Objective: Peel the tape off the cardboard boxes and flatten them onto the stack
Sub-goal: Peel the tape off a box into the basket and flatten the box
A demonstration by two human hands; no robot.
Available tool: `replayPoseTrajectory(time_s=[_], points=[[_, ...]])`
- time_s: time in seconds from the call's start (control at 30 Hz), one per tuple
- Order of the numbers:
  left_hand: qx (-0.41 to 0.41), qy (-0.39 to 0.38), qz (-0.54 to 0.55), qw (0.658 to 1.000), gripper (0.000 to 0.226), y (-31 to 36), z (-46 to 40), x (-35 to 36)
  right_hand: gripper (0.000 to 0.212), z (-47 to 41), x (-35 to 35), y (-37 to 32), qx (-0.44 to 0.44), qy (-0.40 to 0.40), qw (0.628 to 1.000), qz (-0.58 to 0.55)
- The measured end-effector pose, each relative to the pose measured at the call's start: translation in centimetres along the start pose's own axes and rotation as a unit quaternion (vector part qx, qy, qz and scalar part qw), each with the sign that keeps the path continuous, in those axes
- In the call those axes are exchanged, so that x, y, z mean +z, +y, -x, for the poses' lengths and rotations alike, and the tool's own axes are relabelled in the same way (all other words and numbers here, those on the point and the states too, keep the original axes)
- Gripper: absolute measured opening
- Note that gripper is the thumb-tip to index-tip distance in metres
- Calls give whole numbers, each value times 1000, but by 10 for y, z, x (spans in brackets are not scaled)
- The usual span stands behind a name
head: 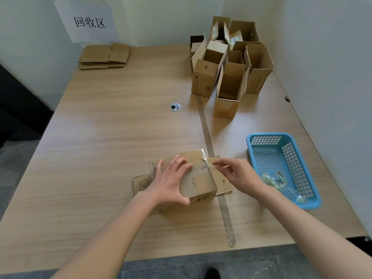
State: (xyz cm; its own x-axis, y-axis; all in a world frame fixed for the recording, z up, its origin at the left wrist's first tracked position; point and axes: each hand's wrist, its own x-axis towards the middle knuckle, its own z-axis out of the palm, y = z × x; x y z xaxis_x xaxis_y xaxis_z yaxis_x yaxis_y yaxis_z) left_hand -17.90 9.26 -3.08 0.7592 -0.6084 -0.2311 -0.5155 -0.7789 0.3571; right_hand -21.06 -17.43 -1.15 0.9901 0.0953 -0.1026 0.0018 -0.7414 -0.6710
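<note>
A small cardboard box (pixel 201 183) lies on its side near the table's front edge, its flaps spread out on both sides. My left hand (pixel 171 180) rests on top of it with fingers spread and the thumb against the near face. My right hand (pixel 233 174) pinches a strip of clear tape (pixel 207 165) at the box's right top edge; part of the tape (pixel 202 155) is lifted and curled. A stack of flattened boxes (pixel 104 56) lies at the far left under a paper sign.
Several open upright boxes (pixel 227 65) stand at the far right. A blue plastic basket (pixel 281 168) holding crumpled tape sits to the right of my hands. A taped seam (pixel 211 152) runs down the table, and a cable hole (pixel 175 106) lies mid-table.
</note>
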Motion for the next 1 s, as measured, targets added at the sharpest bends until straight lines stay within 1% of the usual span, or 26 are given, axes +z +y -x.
replayPoseTrajectory(time_s=[0.07, 0.1, 0.17, 0.23, 0.3, 0.37, 0.4, 0.47, 0.5, 0.53, 0.57, 0.63, 0.7, 0.83, 0.93, 1.0], points=[[-14, -32, 1, 999, 106, 5, -4, -3, 37, 7, -9, 7, -5, -34, 999, 27], [-25, -34, 7, 999, 97, 9, -6, -2, 44, 10, -12, 8, -6, -45, 998, 38], [-56, 0, 36, 998, 73, 19, -7, 5, 52, 14, -11, 8, -20, -47, 997, 56], [-83, 51, 39, 994, 62, 27, -9, 15, 57, 17, -4, 6, -38, -5, 996, 81], [-90, 81, -9, 993, 60, 31, -11, 25, 62, 18, 4, 0, -51, 51, 994, 81], [-85, 92, -38, 991, 61, 28, -12, 31, 64, 18, 9, -9, -119, 79, 985, 95], [-80, 95, -39, 991, 62, 25, -11, 31, 61, 17, 10, -11, -171, 66, 976, 119], [-68, 99, -42, 992, 61, 19, -10, 31, 50, 16, 7, -9, -275, -14, 941, 197], [-63, 101, -44, 992, 61, 16, -10, 31, 46, 17, 5, -5, -303, -62, 922, 234], [-59, 102, -46, 992, 62, 13, -10, 30, 45, 18, 1, 0, -310, -100, 909, 262], [-56, 102, -48, 992, 62, 12, -10, 30, 46, 20, -2, 4, -309, -120, 900, 284], [-53, 102, -51, 992, 61, 11, -10, 29, 43, 19, -5, 7, -317, -105, 887, 320], [-47, 100, -51, 993, 60, 11, -9, 28, 34, 15, -5, 2, -330, -80, 876, 344], [-40, 99, -46, 993, 58, 9, -9, 27, 16, 4, -3, -10, -359, -96, 855, 362], [-40, 100, -42, 993, 56, 8, -11, 26, 10, 3, -4, -8, -363, -109, 859, 344], [-35, 96, -43, 994, 56, 8, -10, 25, 10, 6, -2, -6, -349, -130, 873, 316]])
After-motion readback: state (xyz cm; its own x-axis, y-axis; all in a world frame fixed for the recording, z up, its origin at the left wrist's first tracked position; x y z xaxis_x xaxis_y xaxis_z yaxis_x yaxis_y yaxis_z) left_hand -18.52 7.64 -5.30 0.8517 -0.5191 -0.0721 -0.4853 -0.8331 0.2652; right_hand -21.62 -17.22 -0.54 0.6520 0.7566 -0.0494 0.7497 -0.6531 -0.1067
